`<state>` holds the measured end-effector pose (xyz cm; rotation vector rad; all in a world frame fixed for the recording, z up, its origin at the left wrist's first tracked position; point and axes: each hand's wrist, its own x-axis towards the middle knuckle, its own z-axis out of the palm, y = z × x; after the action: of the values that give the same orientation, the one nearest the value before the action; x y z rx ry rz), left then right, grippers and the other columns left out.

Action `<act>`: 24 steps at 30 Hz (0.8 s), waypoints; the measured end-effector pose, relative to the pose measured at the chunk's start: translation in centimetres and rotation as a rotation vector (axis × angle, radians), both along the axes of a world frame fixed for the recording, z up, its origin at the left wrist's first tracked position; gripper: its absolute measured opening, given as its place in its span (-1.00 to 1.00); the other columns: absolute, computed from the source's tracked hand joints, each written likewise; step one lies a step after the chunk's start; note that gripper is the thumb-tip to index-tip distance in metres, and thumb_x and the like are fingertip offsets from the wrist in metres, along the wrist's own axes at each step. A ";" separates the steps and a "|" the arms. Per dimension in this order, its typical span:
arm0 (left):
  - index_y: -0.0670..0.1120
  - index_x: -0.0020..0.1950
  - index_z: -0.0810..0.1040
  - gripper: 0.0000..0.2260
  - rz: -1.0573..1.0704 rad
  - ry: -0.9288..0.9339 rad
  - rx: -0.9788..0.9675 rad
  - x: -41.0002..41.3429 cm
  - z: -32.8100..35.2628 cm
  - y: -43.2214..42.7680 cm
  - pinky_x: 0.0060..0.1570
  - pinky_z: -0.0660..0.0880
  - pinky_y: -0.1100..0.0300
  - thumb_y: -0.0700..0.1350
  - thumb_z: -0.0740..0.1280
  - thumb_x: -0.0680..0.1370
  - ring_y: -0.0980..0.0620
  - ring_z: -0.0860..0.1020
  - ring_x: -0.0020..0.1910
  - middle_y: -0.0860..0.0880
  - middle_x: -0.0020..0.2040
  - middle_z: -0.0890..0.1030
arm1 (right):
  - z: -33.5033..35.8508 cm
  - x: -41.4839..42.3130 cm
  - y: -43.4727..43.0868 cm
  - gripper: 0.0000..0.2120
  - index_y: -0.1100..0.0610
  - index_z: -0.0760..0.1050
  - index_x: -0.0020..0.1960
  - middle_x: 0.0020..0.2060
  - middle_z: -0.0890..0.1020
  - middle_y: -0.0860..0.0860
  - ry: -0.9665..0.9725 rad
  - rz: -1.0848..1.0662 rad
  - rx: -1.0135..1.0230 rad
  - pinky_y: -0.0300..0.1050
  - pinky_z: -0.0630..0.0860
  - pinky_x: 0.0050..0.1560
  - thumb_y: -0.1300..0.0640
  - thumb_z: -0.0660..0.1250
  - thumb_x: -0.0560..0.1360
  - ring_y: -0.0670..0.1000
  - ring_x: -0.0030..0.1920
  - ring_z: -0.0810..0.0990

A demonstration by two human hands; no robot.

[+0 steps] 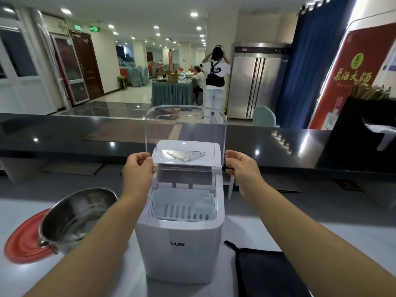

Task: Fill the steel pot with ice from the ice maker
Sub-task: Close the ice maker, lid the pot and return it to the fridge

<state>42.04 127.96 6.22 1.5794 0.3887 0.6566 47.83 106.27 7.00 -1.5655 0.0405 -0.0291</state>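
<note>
Both forearms reach in from the bottom edge on either side of the ice maker (180, 243), and a black cloth (267, 273) lies flat just to its right. Up top, the left hand (137, 170) pinches the lower left edge of the clear lid (185, 125) between curled fingers and thumb. The right hand (241, 168) does the same on the right edge. That lid stands upright over the back of the ice maker, its wide edge running left to right. I can't tell whether it hangs on a hinge or is lifted free.

Below it the top of the ice maker is wide open, and the slotted basket (180, 206) inside sits in plain view. It looks close to empty, with maybe a pale lump at its right side, hard to call.

The steel pot (77, 215) sits just left of the ice maker on a red mat (21, 239), mouth up, partly behind the left forearm. Something pale lies in its bottom, possibly ice. So the pot is on the left hand's side, and that hand is the nearer one for any carry across.

Room looks fair. Bare table (321, 232) spreads to the right of the ice maker, and a dark counter (64, 129) runs behind it. The tight spot, as I judge it, is the pot rim, close to the ice maker's left wall.
</note>
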 end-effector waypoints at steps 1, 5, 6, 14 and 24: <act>-0.07 0.14 0.45 -0.86 0.020 0.006 -0.002 0.4 0.0 0.8 -0.03 0.54 0.13 -0.17 0.22 0.60 -0.01 0.54 -0.03 -0.09 0.05 0.55 | 0.1 -0.1 0.3 -0.68 0.19 0.46 0.31 0.16 0.58 0.06 -0.003 -0.021 -0.015 -0.15 0.49 0.12 0.30 0.23 0.56 0.01 0.10 0.53; -0.03 0.39 0.35 -0.65 -0.080 0.096 0.021 1.3 0.8 2.8 0.30 0.40 -0.07 -0.06 0.13 0.61 -0.05 0.44 0.27 -0.03 0.33 0.42 | 0.9 -0.6 1.5 -0.61 0.16 0.37 0.40 0.27 0.52 0.04 -0.020 -0.061 -0.054 -0.15 0.45 0.17 0.29 0.21 0.57 0.01 0.21 0.49; -0.01 0.45 0.29 -0.61 -0.136 0.112 0.013 1.3 1.0 2.9 0.35 0.35 -0.09 -0.04 0.11 0.61 -0.04 0.40 0.33 -0.01 0.39 0.38 | 1.0 -0.7 1.8 -0.60 0.17 0.36 0.41 0.28 0.51 0.03 -0.021 -0.054 -0.055 -0.18 0.45 0.12 0.28 0.21 0.58 0.00 0.20 0.50; -0.03 0.23 0.50 -0.73 -0.337 0.030 -0.099 0.2 1.1 4.4 -0.16 0.36 0.32 -0.06 0.07 0.66 0.23 0.47 -0.05 0.06 0.05 0.56 | 1.1 -2.1 3.9 -0.80 0.15 0.49 0.20 -0.12 0.59 -0.05 -0.020 -0.159 0.061 -0.30 0.47 -0.21 0.20 0.18 0.61 -0.12 -0.16 0.53; 0.03 -0.12 0.57 -0.73 -0.353 0.034 -0.103 -1.4 -0.1 6.8 -0.16 0.33 0.35 -0.08 0.10 0.63 0.22 0.50 -0.08 0.15 -0.11 0.58 | 0.2 -4.5 3.9 -0.78 0.22 0.57 -0.03 -0.06 0.65 0.10 0.005 -0.293 0.151 -0.06 0.51 0.19 0.17 0.18 0.61 0.04 0.02 0.60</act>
<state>40.64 134.76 6.10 1.5137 0.1588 0.3333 43.33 110.17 7.20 -1.3979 0.2699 -0.2471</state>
